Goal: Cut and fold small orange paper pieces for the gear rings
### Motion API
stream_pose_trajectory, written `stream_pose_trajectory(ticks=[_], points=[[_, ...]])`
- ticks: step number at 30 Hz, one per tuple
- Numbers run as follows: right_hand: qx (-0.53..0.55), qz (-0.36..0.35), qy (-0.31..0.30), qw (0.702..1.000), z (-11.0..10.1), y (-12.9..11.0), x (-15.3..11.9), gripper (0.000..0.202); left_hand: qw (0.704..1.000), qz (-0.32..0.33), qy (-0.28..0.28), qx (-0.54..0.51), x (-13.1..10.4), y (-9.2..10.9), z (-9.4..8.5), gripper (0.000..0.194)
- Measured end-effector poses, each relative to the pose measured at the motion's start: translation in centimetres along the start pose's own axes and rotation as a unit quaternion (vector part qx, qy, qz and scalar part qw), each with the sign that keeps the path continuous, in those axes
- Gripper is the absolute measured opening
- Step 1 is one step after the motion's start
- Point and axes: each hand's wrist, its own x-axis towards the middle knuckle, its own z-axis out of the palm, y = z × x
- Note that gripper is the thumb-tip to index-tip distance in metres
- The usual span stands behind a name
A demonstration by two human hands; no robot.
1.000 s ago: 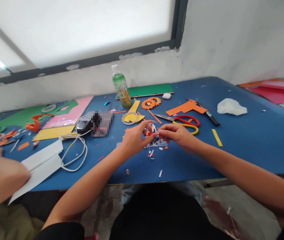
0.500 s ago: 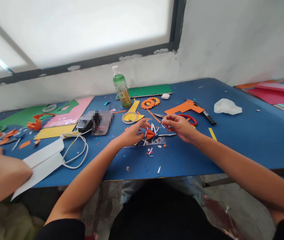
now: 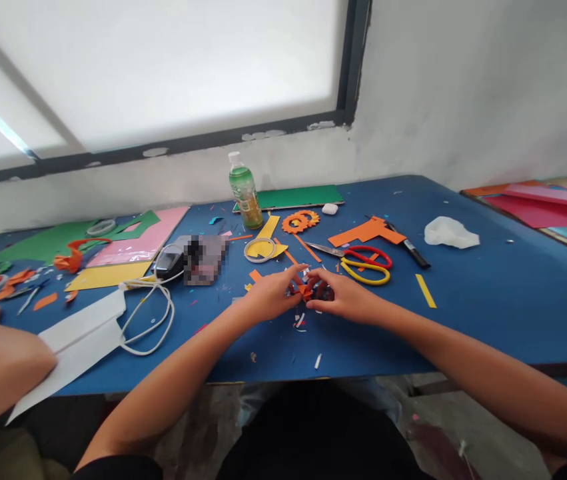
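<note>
Close together at the middle of the blue table, my left hand (image 3: 276, 293) and my right hand (image 3: 346, 295) have their fingers curled around a small orange paper piece (image 3: 305, 292). Both hands are closed on it, one from each side, and partly hide it. White paper scraps (image 3: 300, 321) lie just below my fingers. Scissors (image 3: 367, 259) with red and yellow handles rest to the right, beyond my right hand. A tape roll (image 3: 259, 251) lies over yellow paper (image 3: 277, 249) beyond my left hand.
Another person's arm (image 3: 3, 360) rests at the left beside white paper (image 3: 76, 343) and a white cable (image 3: 170, 313). A bottle (image 3: 246, 193) stands near the wall. A black marker (image 3: 416, 253), orange paper (image 3: 363, 231) and a crumpled white wrapper (image 3: 450, 233) lie at the right.
My right hand has moved left and down, uncovering the scissors, and my left hand has moved slightly right. Both hands have closed around the orange paper piece. The view has tilted up slightly.
</note>
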Motion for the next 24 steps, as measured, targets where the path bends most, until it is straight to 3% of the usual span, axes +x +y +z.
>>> stream_pose_trajectory(ticks=[6,16,24], points=[[-0.032,-0.026,0.034,0.999,0.4,0.0,0.1,0.045,0.999,-0.001,0.051,0.0,-0.1,0.3,0.6,0.051],[0.015,-0.046,0.057,0.997,0.3,0.6,0.3,0.03,0.996,-0.004,0.089,0.006,-0.3,1.0,0.9,0.047],[0.01,-0.025,0.064,0.998,0.3,0.3,0.1,0.026,0.989,-0.066,0.135,0.006,-0.7,1.6,1.2,0.055]])
